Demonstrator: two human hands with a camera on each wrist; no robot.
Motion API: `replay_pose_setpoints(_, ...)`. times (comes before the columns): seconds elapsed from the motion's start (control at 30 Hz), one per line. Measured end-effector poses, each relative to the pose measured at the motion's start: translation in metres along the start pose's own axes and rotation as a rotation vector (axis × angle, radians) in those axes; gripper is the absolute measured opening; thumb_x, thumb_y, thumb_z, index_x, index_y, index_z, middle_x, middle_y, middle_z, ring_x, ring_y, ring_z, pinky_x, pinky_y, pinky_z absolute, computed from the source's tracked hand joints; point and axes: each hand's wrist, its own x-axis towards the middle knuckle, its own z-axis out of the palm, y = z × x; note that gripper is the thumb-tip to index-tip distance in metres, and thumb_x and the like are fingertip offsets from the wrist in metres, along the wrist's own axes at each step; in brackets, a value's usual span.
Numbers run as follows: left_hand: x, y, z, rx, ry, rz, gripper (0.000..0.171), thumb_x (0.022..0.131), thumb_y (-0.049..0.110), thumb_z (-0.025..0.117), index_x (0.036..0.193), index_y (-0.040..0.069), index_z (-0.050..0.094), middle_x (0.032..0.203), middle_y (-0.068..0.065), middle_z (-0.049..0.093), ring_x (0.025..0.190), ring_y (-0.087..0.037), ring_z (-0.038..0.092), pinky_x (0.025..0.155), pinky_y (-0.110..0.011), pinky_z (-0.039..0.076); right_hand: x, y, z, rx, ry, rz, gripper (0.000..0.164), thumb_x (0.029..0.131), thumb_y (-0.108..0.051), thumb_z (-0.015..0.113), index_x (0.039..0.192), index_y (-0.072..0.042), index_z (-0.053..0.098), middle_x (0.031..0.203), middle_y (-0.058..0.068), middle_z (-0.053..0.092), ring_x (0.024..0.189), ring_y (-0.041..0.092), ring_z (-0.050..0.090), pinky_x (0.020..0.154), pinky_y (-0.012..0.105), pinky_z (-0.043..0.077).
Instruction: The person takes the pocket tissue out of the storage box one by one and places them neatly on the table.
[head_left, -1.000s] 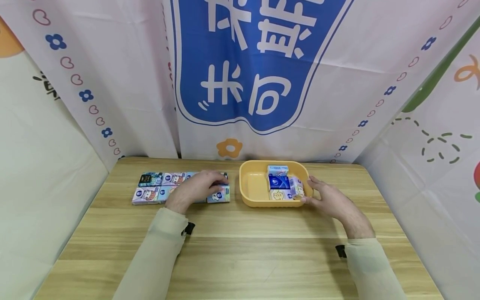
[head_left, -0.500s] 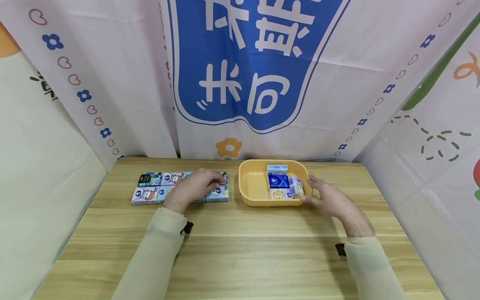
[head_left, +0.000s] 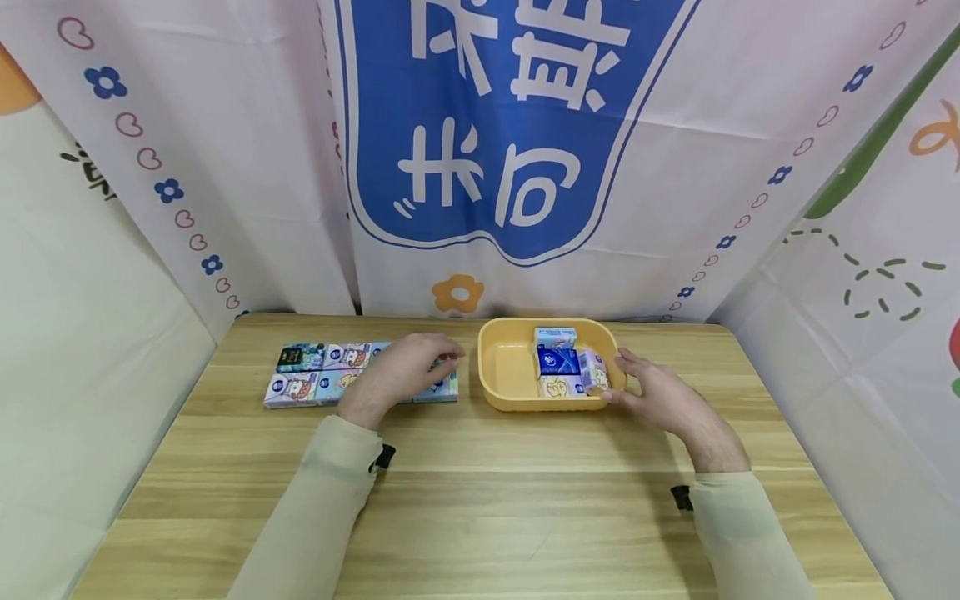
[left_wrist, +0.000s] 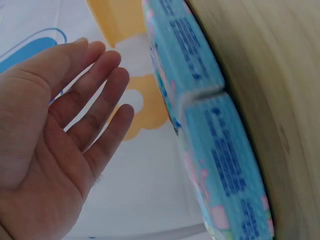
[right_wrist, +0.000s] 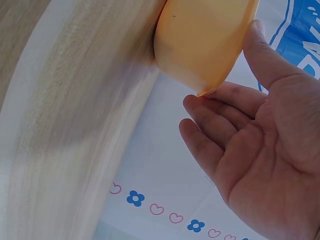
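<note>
My left hand (head_left: 405, 368) hovers over the right part of two rows of pocket tissue packs (head_left: 292, 388) on the table. In the left wrist view its fingers are loosely bent with nothing between them, beside light blue tissue packs (left_wrist: 227, 155). My right hand (head_left: 663, 404) holds the right end of a yellow plastic basket (head_left: 510, 406), thumb at the near rim and fingers round the far side. The right wrist view shows the thumb on the rim of the basket (right_wrist: 200, 45). Several tissue packs (head_left: 558, 362) lie in the basket's right half, one tilted against the wall.
The wooden table (head_left: 480, 517) ends at a hanging white cloth (head_left: 285, 208) with a blue printed panel. White cloth walls (head_left: 847, 400) stand at both sides. A narrow strip of table separates the tissue rows from the basket.
My left hand has shifted slightly right, its fingertips now past the end of the tissue rows toward the basket. The right hand and basket stay in place.
</note>
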Motion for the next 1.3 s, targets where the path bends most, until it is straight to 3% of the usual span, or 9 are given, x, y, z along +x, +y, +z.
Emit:
replay_pose_setpoints(0.2, 0.005, 0.015, 0.002, 0.027, 0.017, 0.015, 0.028, 0.119, 0.024, 0.072, 0.142, 0.013, 0.083, 0.139, -0.005, 0.086, 0.131, -0.027, 0.081, 0.116, -0.05, 0.069, -0.001, 0.001, 0.0, 0.005, 0.005, -0.006, 0.083, 0.114, -0.045, 0.077, 0.174, 0.004, 0.047, 0.191, 0.026, 0.03, 0.173, 0.06, 0.035, 0.142, 0.077, 0.033)
replay_pose_setpoints(0.5, 0.01, 0.037, 0.008, 0.029, -0.001, 0.023, 0.032, 0.119, 0.03, 0.072, 0.145, 0.013, 0.082, 0.15, -0.007, 0.082, 0.144, -0.03, 0.076, 0.128, -0.05, 0.063, 0.0, 0.001, 0.0, 0.011, 0.001, 0.004, 0.084, 0.114, -0.046, 0.077, 0.175, 0.002, 0.046, 0.192, 0.025, 0.03, 0.173, 0.06, 0.034, 0.141, 0.077, 0.033)
replay_pose_setpoints(0.83, 0.019, 0.055, 0.023, 0.058, 0.009, 0.057, 0.035, 0.119, 0.031, 0.074, 0.147, 0.012, 0.08, 0.152, -0.009, 0.08, 0.143, -0.031, 0.077, 0.127, -0.049, 0.064, -0.001, 0.001, 0.0, 0.015, -0.003, 0.009, 0.085, 0.114, -0.048, 0.076, 0.176, 0.001, 0.046, 0.192, 0.025, 0.029, 0.173, 0.061, 0.034, 0.141, 0.078, 0.032)
replay_pose_setpoints(1.3, 0.034, 0.078, 0.034, 0.075, -0.014, 0.065, 0.04, 0.121, 0.037, 0.07, 0.153, 0.015, 0.077, 0.157, -0.007, 0.077, 0.145, -0.029, 0.076, 0.129, -0.048, 0.062, -0.001, 0.002, 0.001, 0.004, 0.003, 0.003, 0.083, 0.115, -0.046, 0.076, 0.176, 0.003, 0.045, 0.191, 0.026, 0.03, 0.173, 0.06, 0.034, 0.141, 0.077, 0.033)
